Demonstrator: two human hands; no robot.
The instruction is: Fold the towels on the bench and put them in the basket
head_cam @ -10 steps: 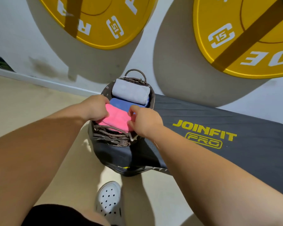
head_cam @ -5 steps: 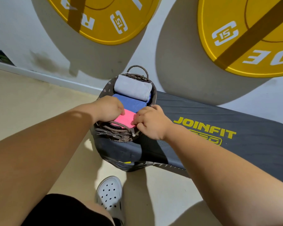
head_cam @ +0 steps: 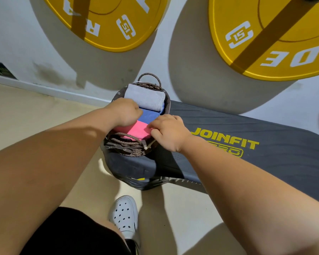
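Observation:
A dark woven basket [head_cam: 129, 146] stands on the left end of the grey JOINFIT bench [head_cam: 276, 133]. Three folded towels lie in it side by side: a grey towel [head_cam: 145, 97] at the far end, a blue towel [head_cam: 149, 115] in the middle and a pink towel [head_cam: 137, 130] nearest me. My left hand [head_cam: 124, 112] grips the pink towel's left end, with curled fingers reaching down beside the blue towel. My right hand [head_cam: 168, 132] holds the pink towel's right edge with bent fingers, at the basket's right rim. The fingertips of both hands are hidden.
Two yellow weight plates [head_cam: 107, 21] [head_cam: 276, 35] lean on the white wall behind the bench. The basket's far handle [head_cam: 149, 76] stands upright. My white perforated shoe [head_cam: 124, 216] is on the beige floor below the bench end.
The pink towel has sunk lower into the basket, beside the blue towel. Both hands have moved down and forward with it, the left one now over the blue towel's edge.

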